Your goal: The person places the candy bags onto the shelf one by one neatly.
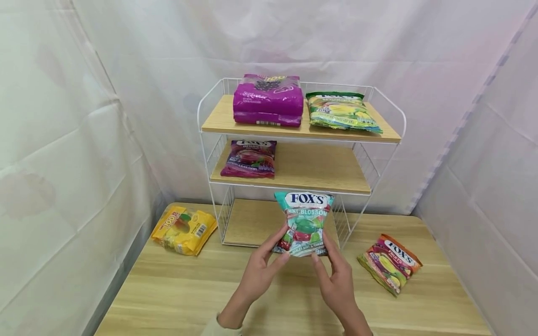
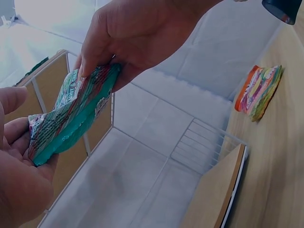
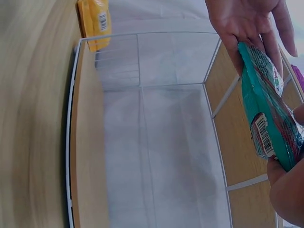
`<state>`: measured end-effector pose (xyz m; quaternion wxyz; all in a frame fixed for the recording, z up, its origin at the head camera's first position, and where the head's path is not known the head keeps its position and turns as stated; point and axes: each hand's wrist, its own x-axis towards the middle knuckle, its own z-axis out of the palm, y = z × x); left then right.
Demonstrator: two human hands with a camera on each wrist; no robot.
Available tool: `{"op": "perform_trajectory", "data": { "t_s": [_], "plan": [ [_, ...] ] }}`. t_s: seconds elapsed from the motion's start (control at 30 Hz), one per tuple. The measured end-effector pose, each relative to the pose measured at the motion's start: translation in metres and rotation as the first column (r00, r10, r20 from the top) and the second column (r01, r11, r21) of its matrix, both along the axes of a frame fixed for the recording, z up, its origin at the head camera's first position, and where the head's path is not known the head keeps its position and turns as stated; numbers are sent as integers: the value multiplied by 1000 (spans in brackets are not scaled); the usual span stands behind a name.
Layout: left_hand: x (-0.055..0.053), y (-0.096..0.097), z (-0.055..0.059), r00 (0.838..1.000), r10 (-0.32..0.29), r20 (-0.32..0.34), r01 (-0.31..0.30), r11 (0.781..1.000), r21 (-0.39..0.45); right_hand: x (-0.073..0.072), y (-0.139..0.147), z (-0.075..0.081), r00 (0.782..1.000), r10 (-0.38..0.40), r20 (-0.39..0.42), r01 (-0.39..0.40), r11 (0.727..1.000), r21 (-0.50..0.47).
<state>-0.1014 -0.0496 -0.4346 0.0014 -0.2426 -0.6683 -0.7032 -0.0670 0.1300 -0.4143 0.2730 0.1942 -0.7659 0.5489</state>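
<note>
A teal FOX'S Mint Blossom candy bag is held up in front of the lower part of the rack, its printed front facing the head camera. My left hand holds its lower left side. My right hand grips the lower right side, thumb in front and fingers behind. In the left wrist view the bag spans between both hands, and its teal back seam shows. A barcode is visible on the bag in the right wrist view.
A three-level white wire rack with wooden shelves stands behind. Its top carries a purple bag and a green FOX'S bag; a berries bag lies on the middle shelf. On the table lie a yellow bag and an orange fruits bag.
</note>
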Motion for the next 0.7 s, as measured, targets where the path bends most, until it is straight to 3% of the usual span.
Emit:
{"op": "perform_trajectory", "data": {
  "t_s": [0.27,0.43,0.53,0.7],
  "plan": [
    [-8,0,6,1000,-10,-2,10,1000,-14,-8,1,3,1000,-8,-6,8,1000,25],
    [-11,2,12,1000,-15,-4,15,1000,-10,-11,2,10,999,-7,36,6,999,41],
    [-10,3,23,1000,-22,-17,22,1000,-2,-12,3,15,998,-11,62,8,999,49],
    [-11,6,42,998,-38,-44,39,999,7,-17,7,16,1000,-12,25,10,997,81]
  ]
}}
